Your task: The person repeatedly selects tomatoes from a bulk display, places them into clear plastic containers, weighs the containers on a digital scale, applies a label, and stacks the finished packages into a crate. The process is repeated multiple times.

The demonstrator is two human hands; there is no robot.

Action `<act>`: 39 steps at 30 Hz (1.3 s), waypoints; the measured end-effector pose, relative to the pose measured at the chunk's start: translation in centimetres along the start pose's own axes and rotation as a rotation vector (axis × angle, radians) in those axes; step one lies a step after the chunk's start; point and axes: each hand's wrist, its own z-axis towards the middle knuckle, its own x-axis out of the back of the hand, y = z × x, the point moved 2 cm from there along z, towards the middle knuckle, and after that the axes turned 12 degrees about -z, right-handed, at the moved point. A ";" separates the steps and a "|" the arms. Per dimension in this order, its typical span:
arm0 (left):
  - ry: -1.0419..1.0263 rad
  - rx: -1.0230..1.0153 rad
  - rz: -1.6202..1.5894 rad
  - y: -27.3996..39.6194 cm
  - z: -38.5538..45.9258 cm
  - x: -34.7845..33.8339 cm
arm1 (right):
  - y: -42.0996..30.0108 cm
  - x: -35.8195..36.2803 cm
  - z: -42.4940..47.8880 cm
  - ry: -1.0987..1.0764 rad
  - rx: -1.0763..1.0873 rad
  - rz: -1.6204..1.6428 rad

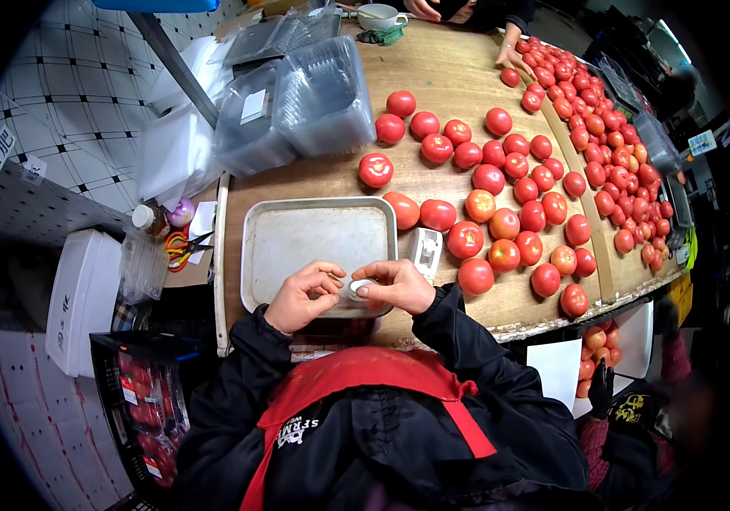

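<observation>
My right hand holds a small white roll between thumb and fingers, over the near edge of a shallow metal tray. Just left of it is my left hand, fingers curled and fingertips facing the roll. Whether anything thin lies between those fingertips is too small to make out. The bare tray bottom shows beyond both hands. Right of the tray, close to my right hand, lies a white plastic device. Loose red tomatoes spread over the wooden table beyond it.
Stacked clear plastic containers stand at the back left. Orange-handled pliers lie left of the table. A wooden strip divides off a tomato pile. Another person's hand reaches in at the back. A black crate holds packed tomatoes.
</observation>
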 end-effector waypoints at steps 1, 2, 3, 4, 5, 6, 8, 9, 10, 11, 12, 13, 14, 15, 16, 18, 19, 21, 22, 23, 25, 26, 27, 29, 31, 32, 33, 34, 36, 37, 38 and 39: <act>-0.013 0.033 -0.019 -0.3 0.0 0.5 | 0.3 -0.1 0.1 0.005 0.010 -0.001; -0.011 0.068 0.003 -0.5 0.0 0.9 | 0.7 -0.2 0.3 0.010 0.021 -0.002; -0.011 0.099 0.023 -0.6 0.1 1.3 | 1.0 -0.1 0.5 0.018 0.031 -0.006; -0.010 0.131 0.042 -0.8 0.2 1.7 | 1.0 -0.1 0.5 0.067 0.075 -0.174; -0.016 0.094 0.068 -1.1 0.2 2.0 | 0.8 -0.2 0.6 0.116 0.120 -0.341; -0.022 0.060 0.092 -1.7 0.2 2.2 | 0.8 -0.4 0.7 0.164 0.163 -0.507; -0.007 0.037 0.150 -2.6 0.0 2.9 | 1.5 -0.8 1.6 0.354 0.390 -0.773; 0.014 0.048 0.183 -2.8 0.1 3.5 | 1.6 -1.1 1.8 0.450 0.506 -0.904; 0.034 0.059 0.217 -2.9 0.0 4.0 | 1.6 -1.3 2.0 0.432 0.502 -0.951; 0.081 0.082 0.255 -2.9 -0.1 4.4 | 1.5 -1.5 2.1 0.415 0.497 -0.998; 0.126 0.106 0.291 -2.9 -0.2 4.7 | 1.6 -1.6 2.1 0.398 0.490 -1.044; 0.171 0.130 0.328 -2.8 -0.2 4.9 | 1.6 -1.8 2.1 0.381 0.482 -1.091; 0.192 0.141 0.323 -2.6 -0.3 4.9 | 1.9 -1.9 2.1 0.339 0.450 -1.077; 0.203 0.119 0.319 -2.3 -0.4 5.0 | 1.9 -1.7 2.1 0.361 0.483 -1.008; 0.214 0.098 0.315 -2.0 -0.6 5.1 | 1.9 -1.3 2.0 0.383 0.516 -0.938; 0.251 0.086 0.308 -1.6 -1.2 5.5 | 1.1 1.0 1.3 0.460 0.592 -0.836; 0.271 0.093 0.299 -1.5 -1.6 5.6 | 1.0 2.8 0.6 0.575 0.498 -0.733; 0.314 0.083 0.297 -0.7 -1.8 5.4 | 3.1 8.2 0.1 0.740 0.423 -0.871; 0.324 0.060 0.315 -0.4 -1.7 5.1 | 3.2 9.5 -0.5 0.706 0.234 -0.921; 0.334 0.038 0.332 0.1 -1.5 4.7 | 3.3 10.4 -1.0 0.668 0.044 -0.964; 0.299 -0.060 0.367 1.4 -0.1 2.6 | 5.0 10.9 -1.4 0.647 0.078 -1.084; 0.286 -0.109 0.385 2.0 0.7 1.3 | 5.5 10.5 -1.5 0.657 0.103 -1.132; 0.242 -0.128 0.399 2.4 1.4 -0.1 | 6.1 10.4 -1.3 0.620 0.141 -1.193; 0.167 -0.165 0.431 3.1 2.6 -2.5 | 6.6 10.1 -0.5 0.613 0.132 -1.263; 0.103 -0.234 0.417 3.6 3.3 -4.1 | 6.6 10.1 0.1 0.558 0.105 -1.301; 0.071 -0.269 0.409 3.8 3.4 -4.5 | 6.6 10.2 0.4 0.531 0.092 -1.321; 0.064 -0.261 0.408 3.8 3.6 -4.7 | 7.0 10.5 0.6 0.502 0.103 -1.329; 0.056 -0.253 0.406 3.8 3.6 -4.9 | 7.4 10.8 0.9 0.474 0.115 -1.338; 0.042 -0.252 0.419 3.7 3.8 -5.0 | 7.9 11.3 1.1 0.410 0.104 -1.360; 0.054 -0.237 0.429 3.7 3.8 -5.0 | 7.9 11.4 1.2 0.374 0.081 -1.372; 0.064 -0.221 0.439 3.6 3.5 -5.2 | 8.1 11.4 1.4 0.341 0.056 -1.382; 0.057 -0.221 0.449 3.5 3.9 -5.6 | 9.1 11.9 1.7 0.310 0.093 -1.415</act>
